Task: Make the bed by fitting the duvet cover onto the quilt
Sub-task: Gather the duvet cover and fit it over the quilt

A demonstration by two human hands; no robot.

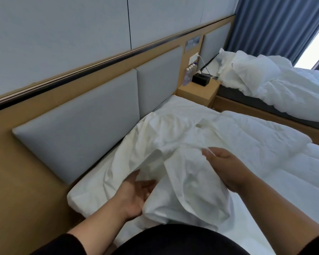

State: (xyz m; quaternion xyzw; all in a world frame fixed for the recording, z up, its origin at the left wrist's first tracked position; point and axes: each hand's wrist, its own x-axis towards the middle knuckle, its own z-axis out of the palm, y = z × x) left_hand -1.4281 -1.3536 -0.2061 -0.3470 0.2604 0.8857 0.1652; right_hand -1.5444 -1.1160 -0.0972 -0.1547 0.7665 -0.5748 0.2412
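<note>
A crumpled white duvet cover (pixel 169 144) lies bunched at the head end of the near bed, over a white stitched quilt (pixel 276 151) that spreads to the right. My left hand (pixel 136 196) reaches palm-up under a lifted fold of the cover, fingers relaxed and partly hidden by cloth. My right hand (pixel 226 168) is above the cover on its right side, thumb and fingertips pinching the fabric's edge near its top. Both forearms come in from the bottom of the view.
Grey padded headboard panels (pixel 92 122) on a wooden wall run along the left. A wooden nightstand (pixel 197 91) holds small bottles and a black box. A second bed (pixel 287 91) with rumpled white bedding stands beyond, by blue curtains (pixel 276 24).
</note>
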